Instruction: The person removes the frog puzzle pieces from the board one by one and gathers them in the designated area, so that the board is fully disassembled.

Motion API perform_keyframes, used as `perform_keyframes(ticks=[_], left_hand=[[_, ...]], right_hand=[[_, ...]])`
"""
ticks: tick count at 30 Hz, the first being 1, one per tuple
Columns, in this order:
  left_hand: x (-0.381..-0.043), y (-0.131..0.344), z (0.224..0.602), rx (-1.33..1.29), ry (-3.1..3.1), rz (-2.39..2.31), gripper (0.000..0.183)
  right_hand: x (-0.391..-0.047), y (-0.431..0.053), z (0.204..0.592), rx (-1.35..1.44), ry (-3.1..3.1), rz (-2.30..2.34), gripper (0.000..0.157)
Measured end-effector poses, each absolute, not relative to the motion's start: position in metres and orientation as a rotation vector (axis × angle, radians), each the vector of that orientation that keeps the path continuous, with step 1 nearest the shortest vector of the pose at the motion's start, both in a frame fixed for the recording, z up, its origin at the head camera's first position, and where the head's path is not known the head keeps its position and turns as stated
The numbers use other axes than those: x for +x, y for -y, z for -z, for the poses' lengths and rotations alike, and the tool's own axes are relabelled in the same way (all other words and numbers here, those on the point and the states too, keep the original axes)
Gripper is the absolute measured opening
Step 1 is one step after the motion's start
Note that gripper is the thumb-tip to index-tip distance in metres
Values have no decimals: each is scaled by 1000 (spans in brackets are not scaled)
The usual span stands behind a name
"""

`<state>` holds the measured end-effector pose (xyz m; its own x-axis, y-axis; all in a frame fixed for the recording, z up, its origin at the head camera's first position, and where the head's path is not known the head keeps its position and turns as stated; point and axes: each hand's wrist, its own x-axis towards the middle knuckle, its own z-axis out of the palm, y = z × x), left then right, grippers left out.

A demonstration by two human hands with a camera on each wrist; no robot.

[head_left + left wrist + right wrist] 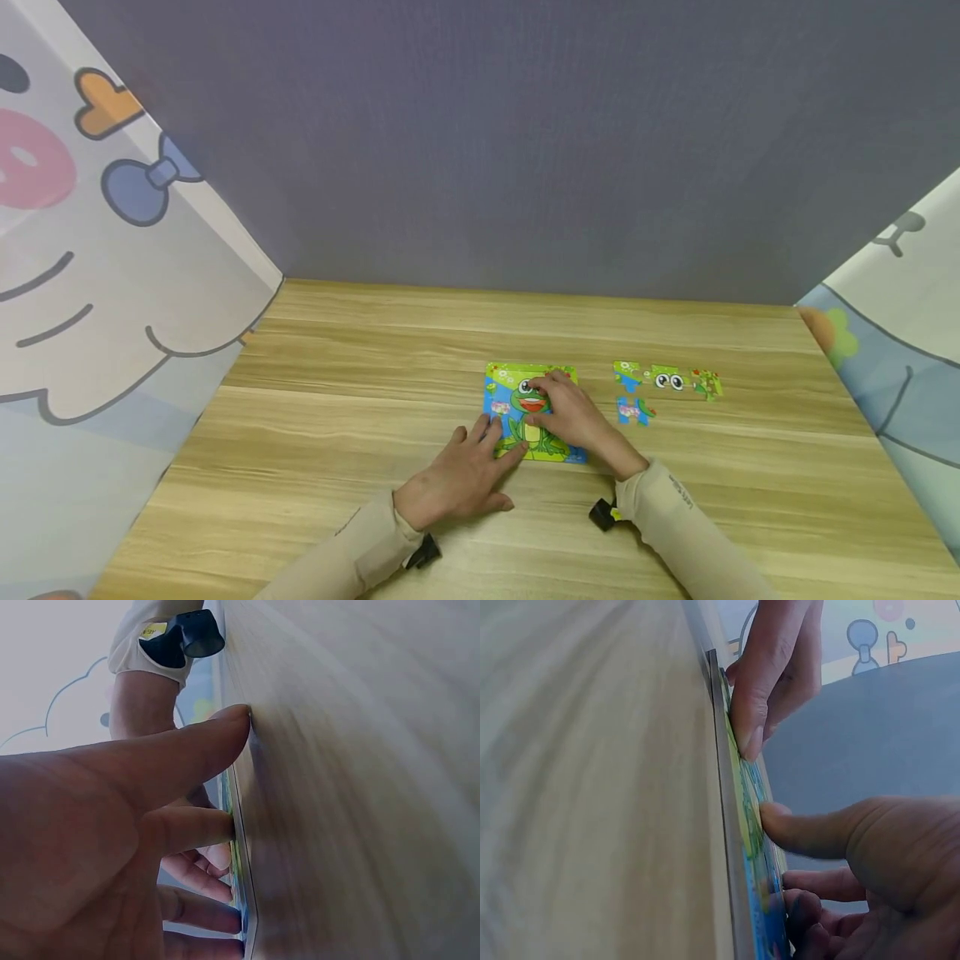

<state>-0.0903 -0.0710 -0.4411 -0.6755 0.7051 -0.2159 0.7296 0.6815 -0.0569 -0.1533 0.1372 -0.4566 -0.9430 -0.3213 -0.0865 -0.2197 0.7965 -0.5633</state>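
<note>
A frog jigsaw puzzle (534,435) lies flat on the wooden table, in a thin tray with a green and blue picture. My left hand (468,475) rests with spread fingers on its lower left part; in the left wrist view the thumb (202,742) touches the table side of the tray edge. My right hand (573,412) covers the puzzle's upper right part. Its thumb (795,825) presses on the picture, while bent fingers touch the surface further up. No piece shows between them, and whatever lies under the palm is hidden.
Several loose puzzle pieces lie right of the tray: one with the frog's eyes (669,381), a blue and green one (627,377), a flowered corner one (707,383) and a pink and blue one (634,411). A grey wall (525,167) stands behind the table (337,400).
</note>
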Motion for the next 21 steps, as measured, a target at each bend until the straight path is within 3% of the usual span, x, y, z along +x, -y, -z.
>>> perform_keyframes(ticks=[21], left_hand=[[-90, 70, 438, 1146, -2692, 209, 74]], right_hand=[[-156, -138, 457, -389, -2789, 905, 59]])
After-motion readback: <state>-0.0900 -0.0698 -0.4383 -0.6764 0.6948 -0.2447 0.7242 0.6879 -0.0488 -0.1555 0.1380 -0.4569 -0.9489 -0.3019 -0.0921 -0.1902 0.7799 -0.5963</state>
